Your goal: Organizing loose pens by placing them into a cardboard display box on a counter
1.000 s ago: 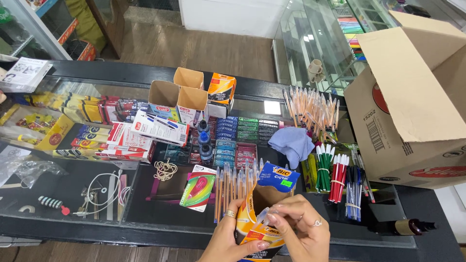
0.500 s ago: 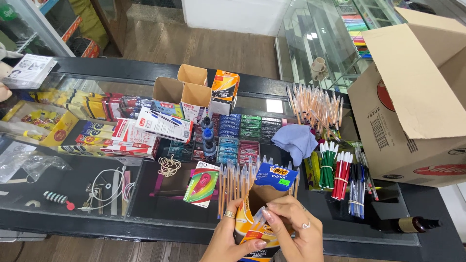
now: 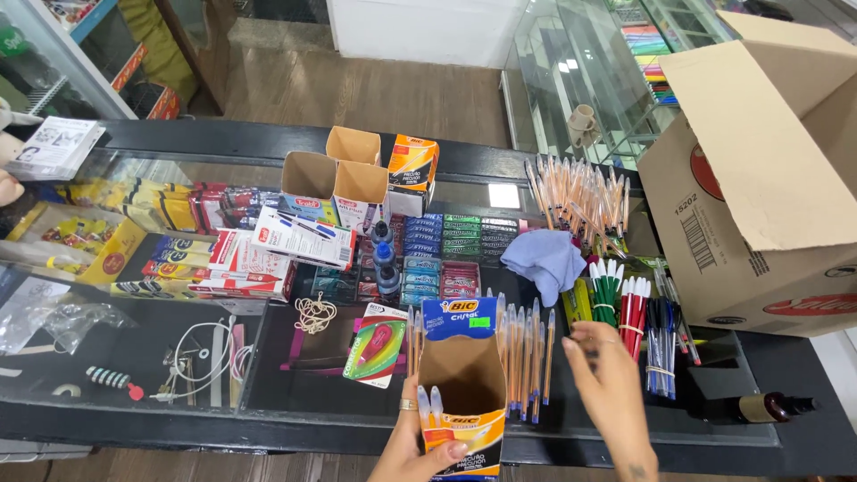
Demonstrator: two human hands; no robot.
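My left hand (image 3: 412, 446) grips an open orange pen box (image 3: 462, 393) at the counter's near edge, its blue lid flap standing up and a couple of blue-capped pens showing inside. My right hand (image 3: 611, 379) hovers open to the right of the box, fingers spread, holding nothing. Just behind it lies a row of loose orange pens (image 3: 522, 357) on the glass counter (image 3: 268, 375). Bundles of green, red and blue pens (image 3: 629, 308) lie right of the hand.
A large open cardboard box (image 3: 759, 187) fills the right side. A blue cloth (image 3: 546, 259), a pile of orange pens (image 3: 580, 201), empty small boxes (image 3: 344, 178), ink bottles (image 3: 386, 263), rubber bands (image 3: 314, 312) and a correction-tape pack (image 3: 377, 344) lie on the counter.
My right hand has let go of the pen box and moved out to the right. The box now stands open and upright in my left hand alone.
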